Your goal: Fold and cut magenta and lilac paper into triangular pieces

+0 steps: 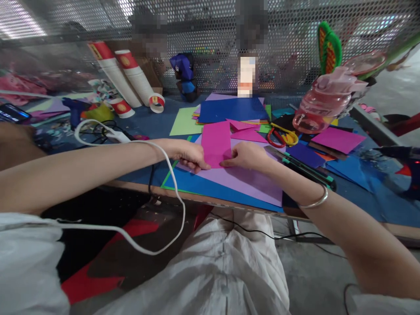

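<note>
Fingers of the left hand (190, 155) and right hand (244, 156) pinch the near edge of a pink paper (215, 142) (lying on a purple sheet (249, 181)) on the desk (154, 124).

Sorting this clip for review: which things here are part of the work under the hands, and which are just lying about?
In hand:
left hand
right hand
magenta paper strip
lilac sheet beneath it

Lying about:
red-and-yellow scissors
utility knife
pink water bottle
stack of coloured paper
blue glue gun
paper cups
</note>
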The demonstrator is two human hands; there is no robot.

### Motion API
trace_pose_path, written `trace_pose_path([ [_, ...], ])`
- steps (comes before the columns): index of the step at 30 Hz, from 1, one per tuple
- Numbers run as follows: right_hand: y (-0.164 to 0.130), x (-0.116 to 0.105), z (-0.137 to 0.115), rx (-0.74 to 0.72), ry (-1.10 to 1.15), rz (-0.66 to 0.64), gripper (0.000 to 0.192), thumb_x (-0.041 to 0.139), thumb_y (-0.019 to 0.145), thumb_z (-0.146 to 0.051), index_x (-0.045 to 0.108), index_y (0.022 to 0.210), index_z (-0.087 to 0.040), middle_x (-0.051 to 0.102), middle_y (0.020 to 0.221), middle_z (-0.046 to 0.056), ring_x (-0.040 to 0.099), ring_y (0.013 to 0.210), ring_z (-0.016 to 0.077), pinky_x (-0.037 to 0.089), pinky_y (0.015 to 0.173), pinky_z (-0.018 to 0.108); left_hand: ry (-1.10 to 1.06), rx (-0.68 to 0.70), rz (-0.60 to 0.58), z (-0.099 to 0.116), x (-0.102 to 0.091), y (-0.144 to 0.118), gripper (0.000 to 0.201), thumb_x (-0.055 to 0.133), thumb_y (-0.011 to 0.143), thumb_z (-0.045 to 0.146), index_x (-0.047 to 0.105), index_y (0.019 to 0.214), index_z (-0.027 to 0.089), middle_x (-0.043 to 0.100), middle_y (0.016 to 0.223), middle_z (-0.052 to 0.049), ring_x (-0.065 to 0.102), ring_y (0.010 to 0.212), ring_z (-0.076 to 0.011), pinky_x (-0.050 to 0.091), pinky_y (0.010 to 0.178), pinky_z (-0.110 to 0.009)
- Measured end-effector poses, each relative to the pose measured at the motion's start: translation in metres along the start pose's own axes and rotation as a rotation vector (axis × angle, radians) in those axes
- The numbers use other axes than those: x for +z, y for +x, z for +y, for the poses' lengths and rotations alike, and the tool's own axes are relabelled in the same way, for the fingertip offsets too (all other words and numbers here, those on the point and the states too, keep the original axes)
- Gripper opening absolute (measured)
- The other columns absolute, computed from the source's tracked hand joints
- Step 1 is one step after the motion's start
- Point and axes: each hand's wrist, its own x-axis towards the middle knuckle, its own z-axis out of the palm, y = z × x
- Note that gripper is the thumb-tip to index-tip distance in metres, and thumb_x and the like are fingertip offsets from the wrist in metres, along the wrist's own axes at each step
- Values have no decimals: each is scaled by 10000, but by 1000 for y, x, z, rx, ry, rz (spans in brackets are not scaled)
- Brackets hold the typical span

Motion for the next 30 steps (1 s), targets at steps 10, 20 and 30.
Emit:
trace_pose_path([
  [10,0,0,0,8,-8,-5,457,748,803,-691,749,769,-235,730,793,38,625,743,204,327,589,307,-14,-12,-48,-5,-1,-6,477,784,709,579,639,455,202,358,372,5,240,343,-94,150,351,-250],
  [20,-2,-1,0,-7,6,6,464,754,813,-690,751,760,-229,719,769,40,614,723,194,338,607,312,-34,-73,-70,-24,-6,-15,528,780,682,661,643,455,204,324,354,3,193,339,-97,123,347,-253],
  [30,-1,-1,-1,11,7,-2,451,761,812,-679,753,801,-229,752,847,52,647,776,212,358,618,320,-23,-128,-55,-29,-5,-17,528,750,665,665,626,432,208,308,373,0,177,353,-99,105,358,-254],
])
